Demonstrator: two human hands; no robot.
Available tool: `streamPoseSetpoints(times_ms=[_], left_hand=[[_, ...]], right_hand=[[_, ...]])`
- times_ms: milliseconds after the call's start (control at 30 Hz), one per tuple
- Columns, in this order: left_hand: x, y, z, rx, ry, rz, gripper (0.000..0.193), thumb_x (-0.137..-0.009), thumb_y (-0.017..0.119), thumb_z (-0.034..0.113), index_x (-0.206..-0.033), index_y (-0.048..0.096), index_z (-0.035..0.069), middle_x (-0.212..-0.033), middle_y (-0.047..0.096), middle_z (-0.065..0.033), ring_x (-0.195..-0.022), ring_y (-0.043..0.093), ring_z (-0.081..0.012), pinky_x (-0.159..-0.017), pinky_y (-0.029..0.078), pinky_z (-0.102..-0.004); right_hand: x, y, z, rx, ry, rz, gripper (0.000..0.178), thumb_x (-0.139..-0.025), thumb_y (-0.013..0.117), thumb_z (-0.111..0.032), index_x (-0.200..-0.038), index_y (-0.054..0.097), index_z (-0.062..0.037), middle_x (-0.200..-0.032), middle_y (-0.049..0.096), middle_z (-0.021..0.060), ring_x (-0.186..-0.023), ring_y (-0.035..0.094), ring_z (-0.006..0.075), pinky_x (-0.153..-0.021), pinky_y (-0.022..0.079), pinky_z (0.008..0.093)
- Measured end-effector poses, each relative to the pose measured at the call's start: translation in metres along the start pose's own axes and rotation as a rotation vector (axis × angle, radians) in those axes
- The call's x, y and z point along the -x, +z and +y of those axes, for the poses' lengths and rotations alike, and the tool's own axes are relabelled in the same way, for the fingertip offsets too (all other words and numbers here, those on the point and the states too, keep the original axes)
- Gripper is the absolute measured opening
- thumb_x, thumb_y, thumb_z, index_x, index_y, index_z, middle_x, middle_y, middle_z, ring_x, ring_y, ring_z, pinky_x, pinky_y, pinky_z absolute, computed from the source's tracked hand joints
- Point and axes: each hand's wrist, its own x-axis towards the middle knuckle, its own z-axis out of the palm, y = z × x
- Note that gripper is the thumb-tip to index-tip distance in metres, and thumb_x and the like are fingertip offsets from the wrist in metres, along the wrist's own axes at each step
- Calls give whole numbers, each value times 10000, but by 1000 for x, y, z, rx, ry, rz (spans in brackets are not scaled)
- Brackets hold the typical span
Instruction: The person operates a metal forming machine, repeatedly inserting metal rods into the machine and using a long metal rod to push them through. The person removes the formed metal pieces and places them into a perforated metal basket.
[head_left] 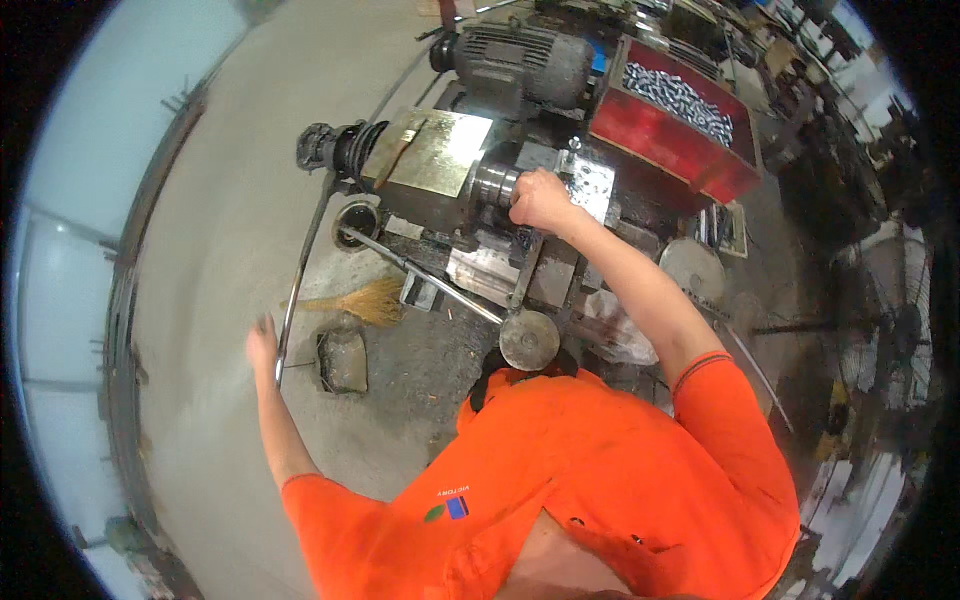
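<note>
Orange shirt (600, 470) fills the foreground. The right hand (541, 201), fingers curled closed, is at the metal chuck (492, 186); the left hand (262, 343) is beside the long lever (291, 318), its fingers too blurred to tell.

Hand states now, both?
Left hand: blurred beside metal bar; open or closed, can't tell.
Right hand: curled closed at machine spindle; anything held is hidden.
</note>
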Motion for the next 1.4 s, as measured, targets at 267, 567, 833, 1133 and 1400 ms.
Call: streamPoseSetpoints(times_ms=[267, 567, 833, 1133, 1400], left_hand=[[172, 4, 131, 105, -297, -12, 643, -860, 305, 590, -866, 654, 50, -796, 635, -194, -809, 597, -370, -737, 434, -453], [143, 14, 79, 99, 129, -246, 353, -828, 572, 311, -852, 571, -42, -622, 570, -174, -581, 577, -284, -563, 444, -370], [130, -24, 341, 834, 653, -389, 213, -864, 542, 188, -996, 581, 26, -737, 613, -129, -658, 580, -200, -646, 458, -287], [140, 92, 374, 148, 716, -546, 279, -762, 599, 326, -861, 662, 73, -782, 665, -86, -723, 634, -265, -647, 470, -366], [132, 99, 380, 101, 660, -579, 231, -788, 607, 262, -884, 635, 54, -732, 656, -83, -598, 633, -182, -604, 480, -320]], right_hand=[[11, -4, 15, 51, 139, -76, 257, -591, 591, -219, -741, 669, -27, -781, 646, 180, -769, 639, 312, -708, 512, 380], [70, -145, 113, 100, 350, 236, 279, -583, 582, -209, -816, 675, -87, -874, 619, 185, -826, 595, 337, -745, 485, 399], [208, -103, 117, -166, 38, 718, 436, -559, 625, -183, -975, 597, -52, -1127, 531, 163, -1022, 512, 345, -870, 428, 412], [547, 171, 45, -279, 1479, -7, 275, -582, 621, -189, -829, 660, -75, -874, 621, 142, -844, 596, 303, -727, 496, 370], [635, 208, 90, -166, 1724, 21, 242, -655, 553, -188, -792, 644, -12, -953, 596, 154, -863, 593, 294, -782, 489, 339]])
